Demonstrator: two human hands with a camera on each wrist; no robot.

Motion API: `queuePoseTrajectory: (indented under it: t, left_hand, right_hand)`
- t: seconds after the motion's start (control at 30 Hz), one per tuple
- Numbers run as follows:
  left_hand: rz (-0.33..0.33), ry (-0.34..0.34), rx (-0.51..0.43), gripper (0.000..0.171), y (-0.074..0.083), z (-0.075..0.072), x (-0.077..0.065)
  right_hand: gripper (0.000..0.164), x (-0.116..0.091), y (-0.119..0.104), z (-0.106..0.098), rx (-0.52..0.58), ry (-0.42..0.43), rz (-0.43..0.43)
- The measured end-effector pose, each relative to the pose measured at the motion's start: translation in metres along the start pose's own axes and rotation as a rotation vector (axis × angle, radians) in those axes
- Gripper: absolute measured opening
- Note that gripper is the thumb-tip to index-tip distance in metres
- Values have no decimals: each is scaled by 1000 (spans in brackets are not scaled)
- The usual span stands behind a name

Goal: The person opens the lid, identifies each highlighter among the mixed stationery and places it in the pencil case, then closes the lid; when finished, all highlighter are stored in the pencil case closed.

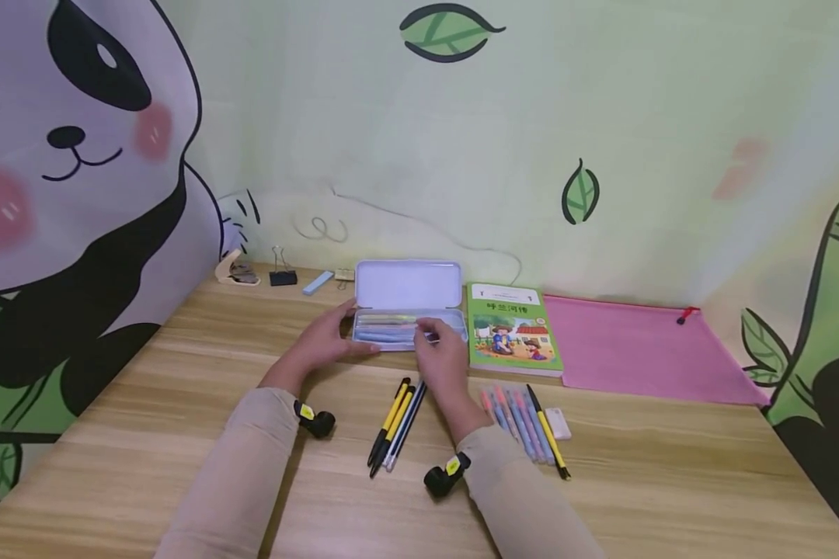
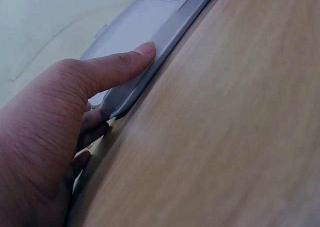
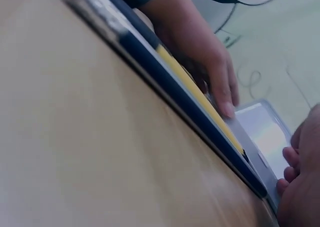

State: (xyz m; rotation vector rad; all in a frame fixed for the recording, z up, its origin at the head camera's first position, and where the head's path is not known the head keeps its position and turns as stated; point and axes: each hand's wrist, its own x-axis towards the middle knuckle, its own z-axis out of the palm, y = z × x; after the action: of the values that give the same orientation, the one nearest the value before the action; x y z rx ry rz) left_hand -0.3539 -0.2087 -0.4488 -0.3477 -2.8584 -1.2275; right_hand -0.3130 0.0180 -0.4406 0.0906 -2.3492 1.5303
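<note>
A pale lavender pencil case (image 1: 409, 286) lies with its lid raised against the wall side, several slim pale pens (image 1: 384, 327) inside. My left hand (image 1: 325, 341) holds the case at its left end. In the left wrist view, the thumb (image 2: 122, 67) presses the front wall while the other fingers reach around the corner. Over the right half of the case is my right hand (image 1: 442, 357), its fingers (image 3: 291, 164) bent inward above the tray. Whether those fingertips pinch a pen is hidden. Yellow-and-black pens (image 1: 393, 419) and dark blue pens (image 1: 407, 425) lie in front of the case.
A green book (image 1: 513, 330) sits right of the case, beside a pink drawstring pouch (image 1: 650, 349). Several pastel markers (image 1: 520, 423), another yellow-and-black pen (image 1: 548, 431) and a white eraser (image 1: 558, 424) lie front right. A stapler (image 1: 238, 269), black binder clip (image 1: 283, 277) and blue stick (image 1: 318, 282) stand back left.
</note>
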Motion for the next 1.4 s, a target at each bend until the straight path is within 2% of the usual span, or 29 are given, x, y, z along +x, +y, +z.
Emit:
queuePoseTrajectory:
  t: [0.17, 0.37, 0.6, 0.8, 0.87, 0.93, 1.0, 1.1, 1.17, 1.2, 1.27, 1.4]
  left_hand:
    - [-9, -14, 5, 118, 0, 3, -1]
    - [2, 0, -23, 114, -2, 2, 0]
    - [-3, 9, -8, 114, -6, 1, -1]
    - [1, 11, 5, 114, -4, 1, -1]
    - [6, 14, 8, 113, -3, 2, 0]
    - [7, 15, 5, 113, -2, 2, 0]
    - [10, 12, 3, 113, -1, 4, 1]
    - [9, 9, 4, 113, 0, 6, 2]
    - [10, 13, 2, 114, 1, 6, 2]
    - [11, 16, 2, 113, 0, 6, 3]
    - [15, 22, 1, 114, -2, 6, 3]
    - [18, 22, 0, 115, -8, 3, 3]
  right_hand:
    - [19, -15, -3, -1, 148, -19, 64]
    - [18, -36, -11, -7, 269, -64, 40]
    - [19, -64, -17, -22, 308, -174, 20]
    - [18, -84, -21, -45, 275, -284, -29]
    - [17, -87, -21, -57, 267, -336, -89]
    - [19, -87, -20, -72, 212, -380, -202]
    - [24, -83, -16, -89, 133, -411, -388]
    - [30, -68, -4, -116, -55, -417, -658]
    - [31, -55, 9, -132, -128, -428, -768]
    - [30, -49, 16, -139, -157, -437, -789]
    - [29, -38, 31, -148, -180, -473, -770]
    - [33, -26, 52, -151, -166, -546, -665]
